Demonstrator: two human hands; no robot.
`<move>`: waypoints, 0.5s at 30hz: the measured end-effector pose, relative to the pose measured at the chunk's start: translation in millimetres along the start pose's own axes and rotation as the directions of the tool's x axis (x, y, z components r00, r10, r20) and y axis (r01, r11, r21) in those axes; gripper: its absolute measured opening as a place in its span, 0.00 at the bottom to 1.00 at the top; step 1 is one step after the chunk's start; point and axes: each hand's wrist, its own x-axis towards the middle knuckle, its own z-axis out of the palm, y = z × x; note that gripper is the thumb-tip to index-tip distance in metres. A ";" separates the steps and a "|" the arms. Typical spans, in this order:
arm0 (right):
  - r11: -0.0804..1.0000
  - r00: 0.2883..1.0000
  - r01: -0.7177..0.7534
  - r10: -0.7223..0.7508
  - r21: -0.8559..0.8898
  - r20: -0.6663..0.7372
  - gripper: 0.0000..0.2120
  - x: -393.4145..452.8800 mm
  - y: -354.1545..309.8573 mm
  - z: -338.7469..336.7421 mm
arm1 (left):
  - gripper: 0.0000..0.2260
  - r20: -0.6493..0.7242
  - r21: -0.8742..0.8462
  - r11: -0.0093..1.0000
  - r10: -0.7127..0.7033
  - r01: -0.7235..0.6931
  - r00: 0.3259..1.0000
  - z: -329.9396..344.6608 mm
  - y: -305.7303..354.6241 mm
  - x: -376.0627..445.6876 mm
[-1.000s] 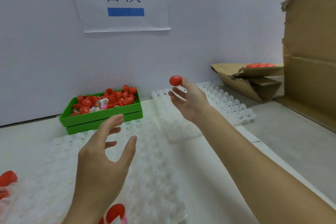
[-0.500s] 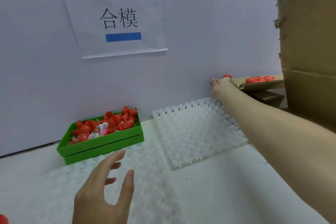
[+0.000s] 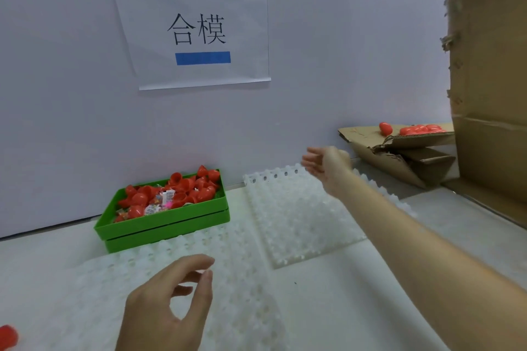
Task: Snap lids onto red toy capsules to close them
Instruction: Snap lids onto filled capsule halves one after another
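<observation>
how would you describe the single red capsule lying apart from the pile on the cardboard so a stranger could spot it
Start at the tall brown cardboard box on the far right, then drop to the torn flat cardboard flap jutting left from its base against the white wall. On that flap lies a cluster of closed red capsules; the lone red egg-shaped capsule sits by itself just left of the cluster, nearest the wall.

A pale grey wall (image 3: 328, 37) rises behind a white tabletop (image 3: 328, 308). A paper sign (image 3: 199, 28) hangs on the wall, printed with two black characters and fixed with blue tape at its top left corner and under the characters. Brown cardboard (image 3: 490, 65) stands at the right edge. The light is soft and even.
</observation>
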 end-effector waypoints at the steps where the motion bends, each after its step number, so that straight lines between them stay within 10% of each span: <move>1: 0.996 0.998 0.036 -0.032 -0.078 0.053 0.12 -16.1 7.3 4.7 | 0.13 0.046 -0.015 0.999 -0.031 0.032 0.998 -2.5 -0.9 -1.4; 7: 0.872 0.866 0.318 -0.108 -0.371 0.489 0.16 -118.6 45.9 11.5 | 0.12 0.228 0.006 0.994 -0.108 0.110 0.968 -8.4 3.7 -2.0; 15: 0.617 0.723 0.615 -0.192 -0.492 0.663 0.13 -179.3 71.6 7.3 | 0.08 0.296 0.084 0.976 -0.216 0.199 0.931 -22.8 -8.1 -2.4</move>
